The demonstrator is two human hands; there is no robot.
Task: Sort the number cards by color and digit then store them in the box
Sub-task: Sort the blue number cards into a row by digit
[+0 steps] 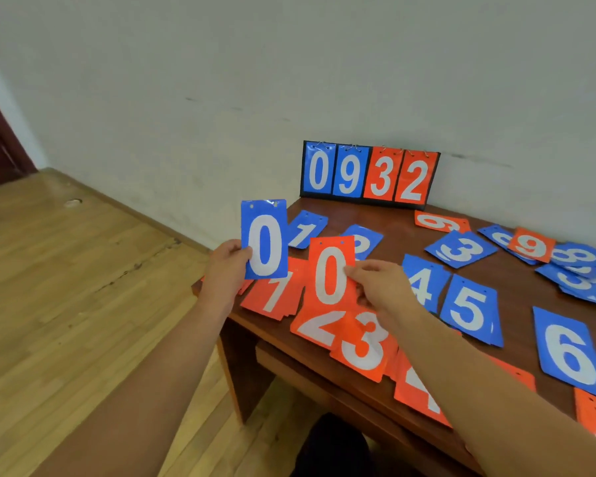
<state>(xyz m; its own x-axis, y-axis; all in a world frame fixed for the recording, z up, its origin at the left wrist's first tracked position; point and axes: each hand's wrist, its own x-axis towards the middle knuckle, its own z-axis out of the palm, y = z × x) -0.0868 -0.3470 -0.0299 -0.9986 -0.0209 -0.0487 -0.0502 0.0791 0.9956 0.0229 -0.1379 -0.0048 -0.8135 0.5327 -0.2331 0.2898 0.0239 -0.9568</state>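
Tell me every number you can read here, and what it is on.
"0 9 3 2": scoreboard by the wall.
"0": blue card, left hand.
"0": red card, right hand.
"1", "3", "4", "5", "6": loose blue cards on the table.
"1", "2", "3", "9": loose red cards.
Rest: hidden or blurred.

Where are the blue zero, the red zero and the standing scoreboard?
blue zero card (265, 244), head view, card's middle.
red zero card (331, 273), head view, card's middle.
scoreboard (381, 175), head view, red 3 panel.

Even soft light, slight blur, wide-angle distortion
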